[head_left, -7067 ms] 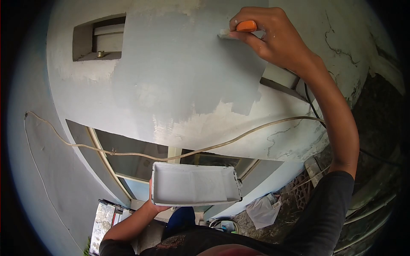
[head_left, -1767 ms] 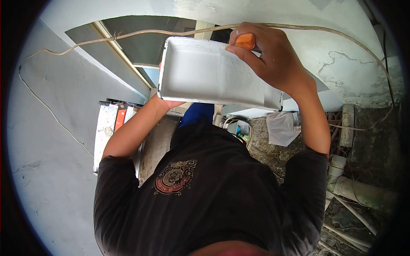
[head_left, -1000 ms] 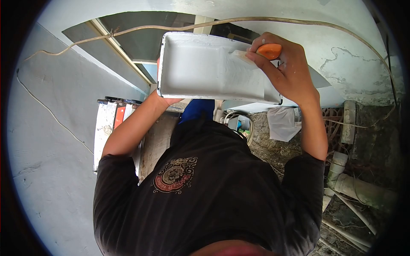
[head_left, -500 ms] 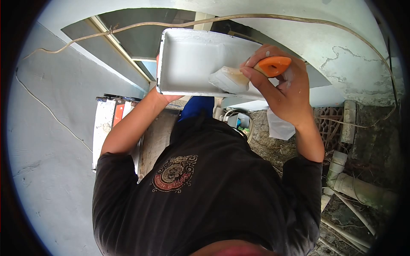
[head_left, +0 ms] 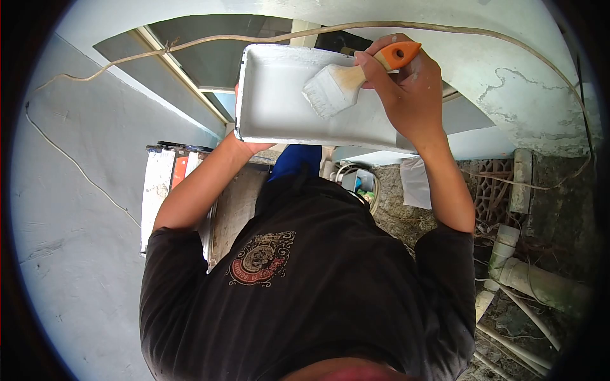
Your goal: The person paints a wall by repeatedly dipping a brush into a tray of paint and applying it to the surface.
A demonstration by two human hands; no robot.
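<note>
A long white paint tray point(head_left: 274, 95) with dark chips along its rim is held up in front of my chest. My left hand point(head_left: 253, 147) supports it at the left end, fingers mostly hidden behind and under it. Pinched in my right hand point(head_left: 408, 79) is a flat paintbrush point(head_left: 337, 87) with an orange handle. Its bristles, coated in white paint, point down and left over the inside of the tray. Paint smears show on the right hand.
A pale cable point(head_left: 356, 25) arches across the top, in front of a window point(head_left: 210, 54). The grey wall point(head_left: 82, 203) rises on the left, beside a paint-spattered ladder point(head_left: 160, 174). At right lie pipes point(head_left: 540, 282) and a patterned vent block point(head_left: 492, 187). A white sheet point(head_left: 416, 183) hangs below my right forearm.
My right hand has moved up and slightly left with the paintbrush. The bristles have turned so that their broad face shows. The tray stays nearly where it was.
</note>
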